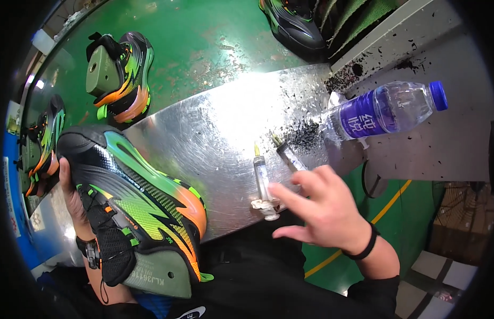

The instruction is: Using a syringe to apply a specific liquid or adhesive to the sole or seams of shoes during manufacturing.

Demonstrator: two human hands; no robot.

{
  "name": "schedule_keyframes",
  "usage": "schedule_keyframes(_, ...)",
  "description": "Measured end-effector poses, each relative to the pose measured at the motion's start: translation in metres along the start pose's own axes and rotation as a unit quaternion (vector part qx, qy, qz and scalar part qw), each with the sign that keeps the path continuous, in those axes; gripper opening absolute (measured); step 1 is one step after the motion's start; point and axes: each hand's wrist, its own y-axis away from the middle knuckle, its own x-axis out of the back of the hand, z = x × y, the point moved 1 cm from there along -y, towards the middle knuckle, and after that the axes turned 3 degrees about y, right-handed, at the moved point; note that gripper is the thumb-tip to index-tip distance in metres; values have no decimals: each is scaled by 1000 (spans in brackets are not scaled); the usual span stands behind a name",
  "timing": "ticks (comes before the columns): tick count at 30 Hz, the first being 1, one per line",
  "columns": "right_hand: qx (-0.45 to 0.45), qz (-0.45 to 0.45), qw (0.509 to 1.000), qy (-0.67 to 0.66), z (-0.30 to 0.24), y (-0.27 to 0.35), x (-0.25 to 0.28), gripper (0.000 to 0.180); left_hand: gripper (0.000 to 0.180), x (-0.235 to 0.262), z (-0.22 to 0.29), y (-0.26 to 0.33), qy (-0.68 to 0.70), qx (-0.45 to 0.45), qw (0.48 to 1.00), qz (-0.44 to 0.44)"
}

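My left hand (72, 194) grips a sneaker (151, 191) around its toe end. The sneaker is black, green and orange, tilted on its side with its heel toward me, and a grey-green shoe last (162, 274) sticks out of its opening. My left fingers are partly hidden behind the shoe. My right hand (326, 212) is over the near edge of the metal plate, fingers spread, holding nothing. Its index fingertip is right beside a syringe (262, 178) with a yellowish tip and whitish material around its plunger end. A second syringe (289, 155) lies just beyond the fingers.
The metal plate (225, 196) carries black crumbs. A clear bottle (385, 111) with a purple label and blue cap lies at the right. On the green surface (204, 53) stand more sneakers: one (124, 80) ahead, one (42, 143) at far left, one (294, 26) at the back.
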Motion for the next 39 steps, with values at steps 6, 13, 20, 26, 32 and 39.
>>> schedule_keyframes(6, 34, -13, 999, 18, -10, -20, -26, 39, 46, 17, 2, -12, -56, 30, 997, 44)
schedule_keyframes(13, -75, -72, 945, -310, -17, -14, -7, 45, 44, 5, -20, -10, -109, 22, 992, 54)
schedule_keyframes(20, 46, 2, 737, -675, -63, -29, 20, 55, 68, -10, -12, -8, -96, -5, 992, -79)
schedule_keyframes(26, 125, 65, 668, -731, -109, -106, 1, 44, 80, 5, 3, 9, -121, -9, 991, -63)
schedule_keyframes(32, 116, 82, 713, -687, -109, -113, -7, 46, 79, -3, 7, 9, -129, -1, 990, -51)
schedule_keyframes(39, 111, 30, 715, -689, -100, -107, -13, 46, 77, 2, 6, 11, -149, -10, 987, -62)
